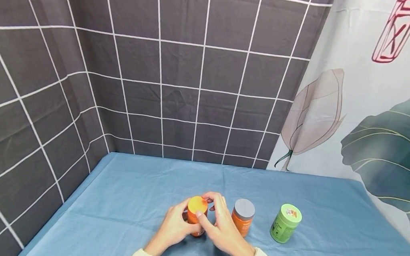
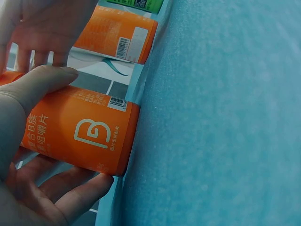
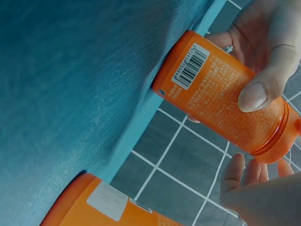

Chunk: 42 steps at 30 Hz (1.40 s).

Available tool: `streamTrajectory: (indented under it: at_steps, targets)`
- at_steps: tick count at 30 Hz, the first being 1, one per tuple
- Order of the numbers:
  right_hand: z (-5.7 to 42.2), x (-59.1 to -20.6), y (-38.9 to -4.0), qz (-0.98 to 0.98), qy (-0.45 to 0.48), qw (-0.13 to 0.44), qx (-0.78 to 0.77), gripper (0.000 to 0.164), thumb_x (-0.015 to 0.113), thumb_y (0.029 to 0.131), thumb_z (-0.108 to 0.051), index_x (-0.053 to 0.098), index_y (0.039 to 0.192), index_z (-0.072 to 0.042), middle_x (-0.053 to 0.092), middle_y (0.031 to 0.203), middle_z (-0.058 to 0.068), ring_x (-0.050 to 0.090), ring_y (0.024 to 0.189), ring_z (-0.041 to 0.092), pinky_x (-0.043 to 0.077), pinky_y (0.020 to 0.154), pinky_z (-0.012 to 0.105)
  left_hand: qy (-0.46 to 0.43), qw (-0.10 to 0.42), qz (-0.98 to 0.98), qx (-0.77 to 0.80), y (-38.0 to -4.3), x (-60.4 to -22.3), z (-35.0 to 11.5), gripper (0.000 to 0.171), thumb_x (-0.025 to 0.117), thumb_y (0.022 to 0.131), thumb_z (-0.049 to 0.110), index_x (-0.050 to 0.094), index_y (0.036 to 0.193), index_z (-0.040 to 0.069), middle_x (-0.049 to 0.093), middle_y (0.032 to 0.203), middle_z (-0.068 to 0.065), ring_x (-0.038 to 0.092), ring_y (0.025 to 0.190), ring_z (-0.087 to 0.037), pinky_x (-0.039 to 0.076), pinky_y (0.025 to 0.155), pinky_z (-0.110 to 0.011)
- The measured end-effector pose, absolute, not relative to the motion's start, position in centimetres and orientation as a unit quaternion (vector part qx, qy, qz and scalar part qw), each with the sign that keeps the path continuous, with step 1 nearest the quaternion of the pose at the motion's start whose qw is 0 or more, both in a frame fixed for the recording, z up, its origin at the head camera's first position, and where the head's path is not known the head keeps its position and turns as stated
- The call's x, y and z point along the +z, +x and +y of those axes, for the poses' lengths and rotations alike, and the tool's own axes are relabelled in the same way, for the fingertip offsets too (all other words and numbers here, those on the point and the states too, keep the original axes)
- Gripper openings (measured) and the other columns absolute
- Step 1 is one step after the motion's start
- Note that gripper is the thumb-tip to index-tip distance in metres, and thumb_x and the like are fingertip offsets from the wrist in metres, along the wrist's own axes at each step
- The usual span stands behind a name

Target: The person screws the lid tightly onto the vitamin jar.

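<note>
An orange jar (image 2: 94,127) with an orange lid (image 1: 197,204) stands upright on the blue cloth. My left hand (image 1: 174,227) grips its body, thumb on one side and fingers round the other, as the right wrist view also shows with the thumb over the printed label. At the top, my right hand (image 1: 224,229) holds the lid, with the thumb at the near edge and the fingertips at the far side. Just right of that hand is a second orange jar (image 1: 242,223) with a grey lid (image 1: 244,209), partly behind the hand.
A green jar (image 1: 284,226) with a light green lid stands farther right. Blue cloth (image 1: 123,190) covers the table. Behind it hang a dark gridded curtain (image 1: 185,101) and, at the right, a white cloth (image 1: 361,87) with leaf prints.
</note>
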State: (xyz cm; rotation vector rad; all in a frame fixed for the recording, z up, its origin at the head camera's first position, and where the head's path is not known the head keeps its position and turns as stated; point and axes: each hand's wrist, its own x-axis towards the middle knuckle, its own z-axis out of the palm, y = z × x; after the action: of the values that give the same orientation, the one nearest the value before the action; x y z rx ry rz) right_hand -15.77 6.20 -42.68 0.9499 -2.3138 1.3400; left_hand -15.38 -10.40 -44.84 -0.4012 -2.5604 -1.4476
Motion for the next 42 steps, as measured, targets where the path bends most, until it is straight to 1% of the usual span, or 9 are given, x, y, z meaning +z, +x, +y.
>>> streamTrajectory:
  at_steps: [5, 10, 17, 22, 26, 31, 34, 37, 42]
  targets:
    - [6.15, -42.67, -15.71, -0.811, 0.323, 0.158, 0.461, 0.034, 0.058, 0.089, -0.030, 0.045, 0.118, -0.017, 0.047, 0.113, -0.006, 0.041, 0.101, 0.009, 0.040, 0.080, 0.029, -0.134, 0.088, -0.861, -0.483, -15.39, -44.86, -10.41, 0.060, 0.080, 0.063, 0.032, 0.057, 0.118, 0.018, 0.063, 0.097, 0.010, 0.056, 0.080, -0.005, 0.047, 0.073, -0.024]
    - [6.10, -42.51, -15.63, -0.815, 0.316, 0.157, 0.459, 0.035, 0.059, 0.089, -0.032, 0.045, 0.117, -0.017, 0.046, 0.114, -0.006, 0.040, 0.102, 0.009, 0.041, 0.080, 0.031, -0.134, 0.092, -0.862, -0.481, -15.34, -44.78, -10.39, 0.062, 0.080, 0.063, 0.034, 0.057, 0.118, 0.020, 0.063, 0.097, 0.011, 0.057, 0.081, -0.005, 0.047, 0.073, -0.025]
    - [6.03, -42.45, -15.52, -0.817, 0.313, 0.156, 0.459, 0.036, 0.059, 0.089, -0.033, 0.045, 0.118, -0.017, 0.045, 0.116, -0.006, 0.039, 0.104, 0.010, 0.040, 0.080, 0.030, -0.133, 0.088, -0.863, -0.480, -15.28, -44.71, -10.41, 0.062, 0.081, 0.062, 0.035, 0.057, 0.118, 0.020, 0.063, 0.097, 0.011, 0.057, 0.082, -0.005, 0.047, 0.074, -0.026]
    - [6.15, -42.57, -15.54, -0.809, 0.347, 0.145, 0.452, 0.038, 0.051, 0.093, -0.025, 0.039, 0.129, -0.019, 0.041, 0.130, -0.002, 0.039, 0.114, 0.015, 0.039, 0.087, 0.033, -0.133, 0.091, -0.860, -0.483, -15.29, -44.72, -10.37, 0.060, 0.080, 0.062, 0.033, 0.058, 0.116, 0.019, 0.063, 0.095, 0.011, 0.057, 0.082, -0.005, 0.047, 0.074, -0.025]
    - [6.24, -42.61, -15.38, -0.809, 0.354, 0.120, 0.454, 0.041, 0.047, 0.094, -0.016, 0.035, 0.132, -0.023, 0.039, 0.134, -0.002, 0.039, 0.115, 0.012, 0.038, 0.091, 0.034, -0.136, 0.095, -0.859, -0.485, -15.29, -44.73, -10.36, 0.058, 0.080, 0.062, 0.031, 0.058, 0.114, 0.020, 0.063, 0.094, 0.011, 0.057, 0.080, -0.004, 0.047, 0.074, -0.025]
    - [6.25, -42.66, -15.34, -0.807, 0.350, 0.108, 0.463, 0.038, 0.047, 0.093, -0.010, 0.039, 0.129, -0.017, 0.041, 0.133, -0.001, 0.040, 0.115, 0.011, 0.038, 0.091, 0.036, -0.133, 0.095, -0.859, -0.485, -15.27, -44.74, -10.38, 0.058, 0.080, 0.062, 0.033, 0.058, 0.114, 0.020, 0.063, 0.093, 0.011, 0.057, 0.080, -0.005, 0.047, 0.073, -0.027]
    - [6.24, -42.77, -15.41, -0.801, 0.359, 0.120, 0.464, 0.034, 0.047, 0.092, -0.010, 0.040, 0.125, -0.014, 0.042, 0.131, 0.000, 0.039, 0.115, 0.013, 0.037, 0.089, 0.035, -0.131, 0.093, -0.861, -0.482, -15.24, -44.79, -10.39, 0.060, 0.080, 0.062, 0.034, 0.058, 0.115, 0.019, 0.063, 0.095, 0.010, 0.057, 0.081, -0.007, 0.047, 0.074, -0.027]
    - [6.20, -42.82, -15.49, -0.800, 0.358, 0.130, 0.464, 0.030, 0.049, 0.093, -0.014, 0.041, 0.122, -0.015, 0.043, 0.128, -0.002, 0.038, 0.114, 0.014, 0.037, 0.087, 0.036, -0.130, 0.090, -0.863, -0.480, -15.24, -44.82, -10.39, 0.062, 0.080, 0.062, 0.035, 0.058, 0.117, 0.019, 0.064, 0.097, 0.010, 0.057, 0.083, -0.007, 0.047, 0.075, -0.028]
    - [6.14, -42.76, -15.53, -0.800, 0.352, 0.146, 0.464, 0.028, 0.053, 0.092, -0.022, 0.043, 0.117, -0.016, 0.044, 0.122, -0.002, 0.038, 0.110, 0.014, 0.038, 0.084, 0.033, -0.130, 0.084, -0.865, -0.477, -15.28, -44.79, -10.41, 0.065, 0.080, 0.063, 0.037, 0.056, 0.120, 0.017, 0.063, 0.102, 0.008, 0.057, 0.086, -0.007, 0.047, 0.077, -0.028]
